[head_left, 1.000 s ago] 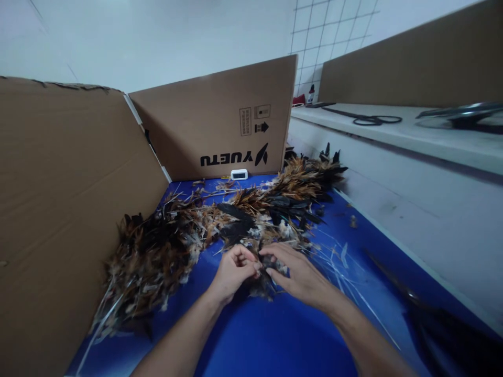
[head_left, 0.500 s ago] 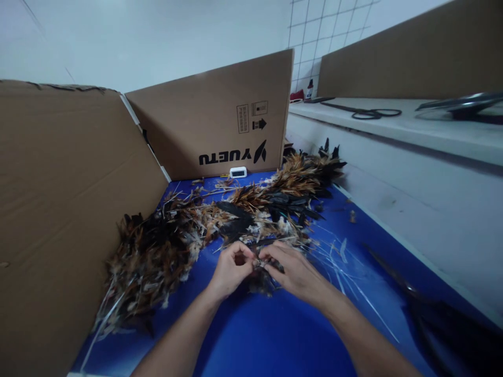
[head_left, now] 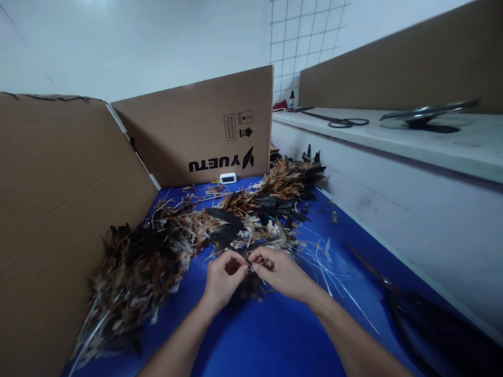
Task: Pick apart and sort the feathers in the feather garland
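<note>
My left hand [head_left: 223,277] and my right hand [head_left: 281,272] meet over the blue tabletop, each with thumb and forefinger pinched and the fingertips almost touching. Between and just below them is a small tuft of dark feathers [head_left: 251,287], blurred and partly hidden by my fingers. Right behind my hands lies a long heap of loose brown, black and pale feathers [head_left: 214,225]. Thin white strands [head_left: 334,280] are scattered to the right of my right hand. Further right, large dark scissors [head_left: 393,293] rest on the table, their blades pointing away from me.
Cardboard panels stand at the left [head_left: 70,209] and back [head_left: 168,131]. A small white digital display [head_left: 228,178] sits by the back panel. Along the right runs a white ledge [head_left: 373,139] holding another pair of scissors [head_left: 348,122], a small bottle [head_left: 291,99] and a shiny object [head_left: 428,112].
The whole view has shifted slightly left and down as the head turned. My fingertips have drawn closer together over the feather tuft, and both hands keep pinching.
</note>
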The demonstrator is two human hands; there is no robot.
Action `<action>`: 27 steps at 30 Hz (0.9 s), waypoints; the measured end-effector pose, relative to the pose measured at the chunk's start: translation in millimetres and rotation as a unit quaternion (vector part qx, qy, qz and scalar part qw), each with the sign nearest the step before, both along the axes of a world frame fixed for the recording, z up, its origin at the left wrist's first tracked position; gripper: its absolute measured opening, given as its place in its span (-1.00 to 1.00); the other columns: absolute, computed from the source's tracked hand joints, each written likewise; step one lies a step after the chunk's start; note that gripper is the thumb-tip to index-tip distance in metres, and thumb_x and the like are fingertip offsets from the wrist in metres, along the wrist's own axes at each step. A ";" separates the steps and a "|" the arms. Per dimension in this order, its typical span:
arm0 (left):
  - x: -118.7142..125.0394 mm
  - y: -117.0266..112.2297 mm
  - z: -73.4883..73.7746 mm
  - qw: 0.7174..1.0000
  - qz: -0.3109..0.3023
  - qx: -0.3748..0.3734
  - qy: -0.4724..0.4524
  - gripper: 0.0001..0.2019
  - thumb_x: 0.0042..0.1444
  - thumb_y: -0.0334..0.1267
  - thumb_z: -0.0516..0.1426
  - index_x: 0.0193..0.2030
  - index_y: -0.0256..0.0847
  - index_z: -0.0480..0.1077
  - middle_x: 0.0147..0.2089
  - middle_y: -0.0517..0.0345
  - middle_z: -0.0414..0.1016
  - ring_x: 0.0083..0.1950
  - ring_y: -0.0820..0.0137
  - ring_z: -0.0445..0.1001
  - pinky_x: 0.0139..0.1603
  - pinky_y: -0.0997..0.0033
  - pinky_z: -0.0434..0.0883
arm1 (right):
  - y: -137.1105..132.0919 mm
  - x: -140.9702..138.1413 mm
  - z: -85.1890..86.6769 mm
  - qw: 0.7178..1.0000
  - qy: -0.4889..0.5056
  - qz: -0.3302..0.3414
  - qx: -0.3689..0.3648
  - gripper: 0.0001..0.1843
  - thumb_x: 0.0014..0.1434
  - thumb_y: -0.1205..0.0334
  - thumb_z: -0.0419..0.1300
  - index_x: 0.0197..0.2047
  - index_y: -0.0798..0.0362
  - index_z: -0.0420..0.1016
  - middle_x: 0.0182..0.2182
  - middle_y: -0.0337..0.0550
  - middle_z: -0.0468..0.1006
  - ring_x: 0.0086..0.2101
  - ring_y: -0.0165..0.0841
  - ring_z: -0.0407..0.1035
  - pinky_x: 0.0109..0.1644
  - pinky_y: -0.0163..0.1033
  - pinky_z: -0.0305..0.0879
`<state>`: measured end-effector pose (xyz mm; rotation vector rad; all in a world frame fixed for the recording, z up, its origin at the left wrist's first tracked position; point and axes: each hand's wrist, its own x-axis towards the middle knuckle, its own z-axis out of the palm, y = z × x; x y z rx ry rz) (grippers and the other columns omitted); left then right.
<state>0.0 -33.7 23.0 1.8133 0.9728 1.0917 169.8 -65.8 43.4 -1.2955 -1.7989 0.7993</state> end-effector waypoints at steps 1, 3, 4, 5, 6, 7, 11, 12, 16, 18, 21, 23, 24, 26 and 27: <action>0.1 -0.4 0.9 1.000 0.005 0.013 0.009 -0.98 -0.05 -0.41 0.15 -0.42 -0.26 0.38 -0.48 0.21 0.45 -0.47 0.50 0.43 -0.44 0.57 0.37 | 0.9 -0.1 -1.1 1.000 0.017 -0.001 -0.014 -0.84 0.11 0.35 0.04 -0.30 0.03 0.44 -0.48 -0.30 0.44 -0.47 -0.46 0.27 -0.38 -0.36 0.15; 0.2 -1.0 2.0 0.999 0.012 0.038 0.027 -0.99 -0.03 -0.40 0.15 -0.42 -0.25 0.40 -0.47 0.20 0.47 -0.47 0.49 0.44 -0.43 0.57 0.39 | 2.5 -0.5 -4.1 0.998 0.046 -0.009 -0.041 -0.84 0.11 0.33 0.04 -0.32 0.05 0.44 -0.51 -0.30 0.44 -0.49 -0.46 0.26 -0.41 -0.37 0.14; 0.2 -1.2 2.2 0.998 0.014 0.049 0.033 -0.99 -0.02 -0.39 0.15 -0.42 -0.25 0.41 -0.47 0.19 0.48 -0.47 0.49 0.44 -0.42 0.56 0.39 | 3.2 -0.7 -5.7 0.997 0.057 -0.014 -0.051 -0.86 0.09 0.33 0.06 -0.34 0.06 0.44 -0.52 -0.31 0.43 -0.50 -0.47 0.25 -0.43 -0.38 0.13; 0.2 -1.6 2.3 0.997 0.016 0.060 0.038 -0.98 -0.01 -0.38 0.15 -0.42 -0.25 0.41 -0.47 0.19 0.48 -0.47 0.49 0.45 -0.42 0.56 0.39 | 3.7 -0.9 -7.3 0.996 0.064 -0.017 -0.059 -0.89 0.06 0.33 0.08 -0.36 0.07 0.44 -0.54 -0.32 0.42 -0.52 -0.47 0.24 -0.45 -0.38 0.12; 0.2 -2.0 2.2 0.997 0.017 0.069 0.042 -0.97 -0.01 -0.37 0.15 -0.42 -0.25 0.42 -0.46 0.19 0.49 -0.46 0.49 0.45 -0.41 0.56 0.40 | 4.0 -1.1 -8.5 0.995 0.070 -0.018 -0.067 -0.91 0.04 0.33 0.10 -0.38 0.07 0.44 -0.56 -0.33 0.41 -0.53 -0.48 0.22 -0.46 -0.39 0.10; 0.2 -2.6 1.9 0.996 0.018 0.078 0.044 -0.97 0.00 -0.37 0.15 -0.42 -0.24 0.42 -0.46 0.20 0.49 -0.46 0.49 0.45 -0.40 0.57 0.40 | 4.1 -1.2 -9.5 0.995 0.072 -0.020 -0.072 -0.92 0.03 0.33 0.11 -0.40 0.07 0.44 -0.58 -0.34 0.39 -0.55 -0.49 0.21 -0.48 -0.40 0.09; 0.8 -5.1 0.5 0.994 0.023 0.098 0.052 -0.96 0.01 -0.39 0.14 -0.41 -0.23 0.43 -0.45 0.21 0.50 -0.44 0.50 0.46 -0.38 0.58 0.41 | 3.9 -1.1 -10.1 0.994 0.069 -0.033 -0.084 -0.93 0.00 0.32 0.13 -0.43 0.08 0.45 -0.60 -0.35 0.38 -0.57 -0.49 0.19 -0.49 -0.40 0.08; 1.1 -5.5 0.1 0.993 0.025 0.100 0.054 -0.95 0.01 -0.39 0.14 -0.41 -0.23 0.43 -0.45 0.21 0.50 -0.45 0.51 0.46 -0.39 0.58 0.40 | 3.9 -1.0 -9.5 0.993 0.069 -0.034 -0.086 -0.93 0.00 0.32 0.13 -0.43 0.08 0.45 -0.60 -0.34 0.39 -0.57 -0.49 0.20 -0.49 -0.40 0.09; 2.0 -5.9 -1.7 0.993 0.036 0.099 0.051 -0.97 0.00 -0.39 0.14 -0.41 -0.23 0.42 -0.46 0.22 0.50 -0.46 0.51 0.46 -0.40 0.58 0.41 | 3.2 -1.7 -5.5 0.995 0.061 -0.033 -0.078 -0.93 0.01 0.33 0.13 -0.44 0.07 0.45 -0.59 -0.34 0.40 -0.56 -0.49 0.22 -0.48 -0.40 0.10; 2.1 -5.5 -2.6 0.993 0.039 0.096 0.048 -0.98 0.00 -0.38 0.15 -0.40 -0.23 0.41 -0.46 0.22 0.50 -0.45 0.51 0.46 -0.39 0.58 0.41 | 2.6 -2.3 -3.4 0.996 0.048 -0.034 -0.072 -0.92 0.02 0.33 0.14 -0.43 0.07 0.46 -0.60 -0.34 0.41 -0.56 -0.48 0.23 -0.48 -0.39 0.11; 1.9 -5.1 -3.7 0.993 0.043 0.095 0.048 -0.98 0.00 -0.37 0.15 -0.40 -0.23 0.41 -0.46 0.22 0.50 -0.45 0.51 0.46 -0.40 0.58 0.41 | 1.8 -2.4 -2.6 0.998 0.020 -0.032 -0.047 -0.89 0.05 0.34 0.13 -0.38 0.05 0.50 -0.55 -0.31 0.46 -0.51 -0.45 0.30 -0.42 -0.37 0.15; 1.8 -5.0 -4.5 0.993 0.044 0.094 0.048 -0.99 0.00 -0.37 0.15 -0.41 -0.23 0.40 -0.47 0.23 0.49 -0.45 0.51 0.46 -0.39 0.58 0.41 | 1.8 -2.1 -4.2 1.000 -0.006 -0.024 -0.013 -0.86 0.08 0.34 0.12 -0.34 0.02 0.52 -0.48 -0.27 0.51 -0.43 -0.41 0.35 -0.33 -0.34 0.19; 1.7 -4.9 -4.9 0.993 0.044 0.094 0.047 -0.99 0.00 -0.37 0.14 -0.41 -0.23 0.40 -0.47 0.23 0.49 -0.45 0.51 0.46 -0.39 0.58 0.42 | 1.8 -1.9 -5.5 1.000 -0.019 -0.019 0.005 -0.84 0.10 0.34 0.12 -0.32 0.01 0.53 -0.44 -0.26 0.53 -0.38 -0.39 0.36 -0.28 -0.32 0.20; 1.8 -4.7 -5.7 0.993 0.046 0.093 0.048 -0.98 0.00 -0.38 0.13 -0.41 -0.23 0.39 -0.47 0.23 0.48 -0.46 0.51 0.45 -0.39 0.57 0.42 | 2.0 -2.0 -8.2 0.998 -0.043 -0.011 0.041 -0.83 0.13 0.34 0.11 -0.30 0.00 0.53 -0.39 -0.23 0.55 -0.33 -0.36 0.37 -0.21 -0.28 0.20; 1.8 -4.4 -6.0 0.993 0.050 0.092 0.049 -0.98 0.00 -0.38 0.13 -0.41 -0.23 0.38 -0.47 0.24 0.48 -0.46 0.51 0.45 -0.39 0.57 0.41 | 2.0 -2.2 -9.3 0.997 -0.053 -0.008 0.057 -0.83 0.14 0.34 0.11 -0.29 0.00 0.53 -0.37 -0.22 0.55 -0.31 -0.35 0.36 -0.19 -0.27 0.20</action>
